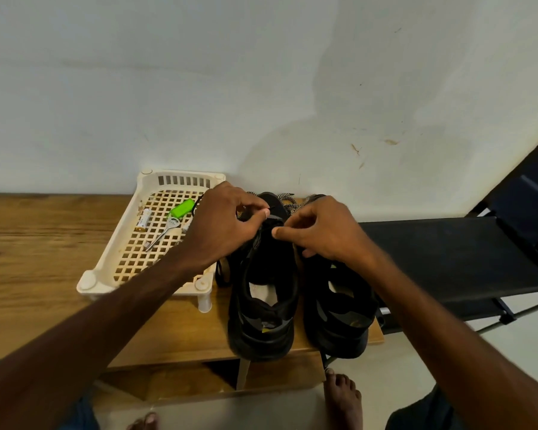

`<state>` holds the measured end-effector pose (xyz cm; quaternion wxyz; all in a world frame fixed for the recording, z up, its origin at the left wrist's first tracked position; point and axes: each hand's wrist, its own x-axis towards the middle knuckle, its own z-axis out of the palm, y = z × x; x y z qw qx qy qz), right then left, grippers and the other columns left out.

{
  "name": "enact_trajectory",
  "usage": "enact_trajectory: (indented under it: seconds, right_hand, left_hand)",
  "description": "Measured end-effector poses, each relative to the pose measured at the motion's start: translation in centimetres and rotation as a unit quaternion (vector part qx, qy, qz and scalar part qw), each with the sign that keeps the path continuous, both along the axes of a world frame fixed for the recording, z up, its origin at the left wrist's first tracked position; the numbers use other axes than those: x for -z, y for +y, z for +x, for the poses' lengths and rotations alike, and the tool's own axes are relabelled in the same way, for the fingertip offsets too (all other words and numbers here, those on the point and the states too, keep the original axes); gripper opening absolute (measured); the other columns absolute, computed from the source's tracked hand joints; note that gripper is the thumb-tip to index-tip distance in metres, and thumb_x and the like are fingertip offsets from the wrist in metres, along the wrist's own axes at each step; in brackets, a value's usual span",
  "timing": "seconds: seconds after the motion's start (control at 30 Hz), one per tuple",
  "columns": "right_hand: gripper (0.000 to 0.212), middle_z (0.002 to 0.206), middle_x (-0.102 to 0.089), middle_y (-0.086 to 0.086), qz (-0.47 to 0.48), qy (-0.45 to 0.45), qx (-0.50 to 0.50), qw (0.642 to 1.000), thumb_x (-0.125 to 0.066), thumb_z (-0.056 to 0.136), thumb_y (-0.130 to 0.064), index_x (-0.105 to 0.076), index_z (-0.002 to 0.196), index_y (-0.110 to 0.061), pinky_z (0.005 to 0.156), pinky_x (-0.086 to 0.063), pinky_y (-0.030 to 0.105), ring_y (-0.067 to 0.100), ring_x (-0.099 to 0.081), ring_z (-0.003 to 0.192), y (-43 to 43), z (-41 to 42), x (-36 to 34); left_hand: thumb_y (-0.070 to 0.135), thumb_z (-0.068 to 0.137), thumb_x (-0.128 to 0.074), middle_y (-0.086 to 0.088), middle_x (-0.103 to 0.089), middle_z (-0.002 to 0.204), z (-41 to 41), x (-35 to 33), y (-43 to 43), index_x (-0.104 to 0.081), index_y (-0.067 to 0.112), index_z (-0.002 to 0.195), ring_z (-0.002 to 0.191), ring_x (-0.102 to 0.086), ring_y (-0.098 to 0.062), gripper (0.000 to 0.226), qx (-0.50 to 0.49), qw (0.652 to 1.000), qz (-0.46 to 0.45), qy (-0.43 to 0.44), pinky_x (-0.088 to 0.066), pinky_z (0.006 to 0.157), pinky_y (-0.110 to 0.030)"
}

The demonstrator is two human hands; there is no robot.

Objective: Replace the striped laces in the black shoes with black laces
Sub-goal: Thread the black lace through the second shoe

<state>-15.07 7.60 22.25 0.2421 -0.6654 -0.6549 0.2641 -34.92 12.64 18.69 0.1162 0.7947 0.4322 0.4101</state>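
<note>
The wooden table (44, 259) bears a cream tray (106, 265). Just right of the tray stands the near shoe (261, 330), heel toward the person, and the far shoe (339, 321) stands one place further right. The left hand (221, 225) reaches across the tray's right edge, thumb and forefinger pinched on the tip of a black lace (272, 207) above the near shoe's throat. The right hand (326, 234) is curled beside it; whether it holds anything, I cannot tell. The striped laces (289, 200) lie loose beyond both shoes, right of the tray's far corner, so removal looks done. Relacing seems just begun on the near shoe; the far shoe looks unthreaded.
</note>
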Motion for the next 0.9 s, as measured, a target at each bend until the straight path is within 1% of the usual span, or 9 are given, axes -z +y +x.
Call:
enact_trajectory:
  seconds: [0.07, 0.13, 0.2, 0.27, 0.33, 0.43, 0.53, 0.7, 0.9]
  right_hand:
    - [0.030, 0.086, -0.076, -0.005, 0.003, -0.041, 0.001, 0.999, -0.085, 0.082, -0.041, -0.080, 0.098, -0.017, 0.060, -0.055, 0.017, 0.001, -0.069, 0.064, -0.4, -0.9, 0.6]
    - [0.024, 0.086, -0.077, -0.002, 0.036, -0.078, 0.023, 0.996, -0.081, 0.084, -0.036, -0.081, 0.098, -0.017, 0.069, -0.058, 0.024, 0.007, -0.070, 0.074, -0.5, -1.8, 1.1]
    - [0.018, 0.085, -0.077, 0.000, 0.051, -0.090, 0.040, 0.994, -0.076, 0.086, -0.032, -0.083, 0.098, -0.020, 0.074, -0.060, 0.029, 0.013, -0.071, 0.078, -0.5, -2.3, 1.5]
    - [0.018, 0.085, -0.077, -0.001, 0.058, -0.092, 0.049, 0.993, -0.074, 0.086, -0.030, -0.083, 0.099, -0.022, 0.072, -0.060, 0.028, 0.013, -0.071, 0.078, -0.4, -2.4, 1.7]
    - [0.018, 0.085, -0.078, -0.004, 0.069, -0.090, 0.057, 0.992, -0.075, 0.086, -0.030, -0.083, 0.100, -0.023, 0.064, -0.056, 0.020, 0.009, -0.070, 0.075, -0.3, -2.2, 1.8]
    - [0.018, 0.088, -0.079, -0.006, 0.082, -0.080, 0.073, 0.991, -0.078, 0.085, -0.029, -0.083, 0.100, -0.024, 0.059, -0.047, 0.010, 0.005, -0.070, 0.074, -0.3, -2.1, 2.0]
    - [0.015, 0.089, -0.079, -0.006, 0.091, -0.063, 0.084, 0.990, -0.080, 0.084, -0.026, -0.084, 0.098, -0.022, 0.061, -0.046, 0.007, 0.003, -0.070, 0.075, -0.4, -1.9, 2.2]
    - [0.008, 0.079, -0.076, -0.011, 0.101, -0.040, 0.089, 0.990, -0.078, 0.084, -0.025, -0.084, 0.090, -0.022, 0.062, -0.050, 0.008, -0.001, -0.068, 0.070, -0.6, -1.5, 2.5]
    - [0.010, 0.081, -0.077, -0.010, 0.100, -0.019, 0.092, 0.991, -0.079, 0.084, -0.026, -0.084, 0.092, -0.022, 0.062, -0.048, 0.007, -0.003, -0.068, 0.071, -0.9, -1.1, 2.4]
  left_hand:
    - [0.032, 0.085, -0.079, 0.020, -0.069, 0.077, 0.1, 0.0, -0.1, -0.082, 0.028, 0.095, 0.075, -0.056, 0.008, 0.011, 0.003, 1.000, -0.012, 0.008, -0.035, 0.068, -0.005]
    - [0.032, 0.084, -0.078, 0.026, -0.065, 0.073, 0.3, -0.1, -0.4, -0.083, 0.029, 0.093, 0.078, -0.059, 0.017, 0.010, 0.010, 0.999, -0.036, 0.015, -0.038, 0.067, 0.001]
    - [0.033, 0.083, -0.077, 0.026, -0.067, 0.073, 0.6, -0.1, -0.7, -0.083, 0.032, 0.091, 0.074, -0.061, 0.016, 0.009, 0.012, 0.997, -0.066, 0.025, -0.040, 0.066, 0.001]
    - [0.031, 0.083, -0.077, 0.021, -0.075, 0.081, 0.9, -0.2, -1.0, -0.083, 0.032, 0.089, 0.073, -0.064, 0.010, 0.009, 0.016, 0.995, -0.090, 0.032, -0.052, 0.073, -0.012]
    - [0.033, 0.084, -0.076, 0.016, -0.077, 0.087, 1.2, -0.4, -1.4, -0.083, 0.032, 0.090, 0.083, -0.068, 0.001, 0.010, 0.009, 0.993, -0.108, 0.050, -0.058, 0.083, -0.029]
    - [0.041, 0.083, -0.075, 0.014, -0.076, 0.095, 1.6, -0.8, -1.8, -0.082, 0.038, 0.095, 0.110, -0.057, -0.017, 0.014, -0.062, 0.986, -0.103, 0.118, -0.049, 0.095, -0.041]
    - [0.046, 0.082, -0.075, 0.005, -0.063, 0.122, 2.2, -1.0, -2.1, -0.080, 0.041, 0.094, 0.123, -0.041, -0.023, 0.015, -0.108, 0.969, -0.126, 0.184, -0.038, 0.096, -0.044]
    - [0.035, 0.077, -0.080, 0.009, -0.052, 0.139, 3.0, -0.4, -2.0, -0.080, 0.038, 0.085, 0.129, -0.031, -0.021, 0.009, -0.108, 0.968, -0.173, 0.146, -0.023, 0.090, -0.039]
    - [0.029, 0.074, -0.083, 0.014, -0.053, 0.138, 3.9, 0.5, -2.2, -0.080, 0.035, 0.082, 0.129, -0.029, -0.015, 0.010, -0.128, 0.976, -0.165, 0.062, -0.017, 0.090, -0.033]
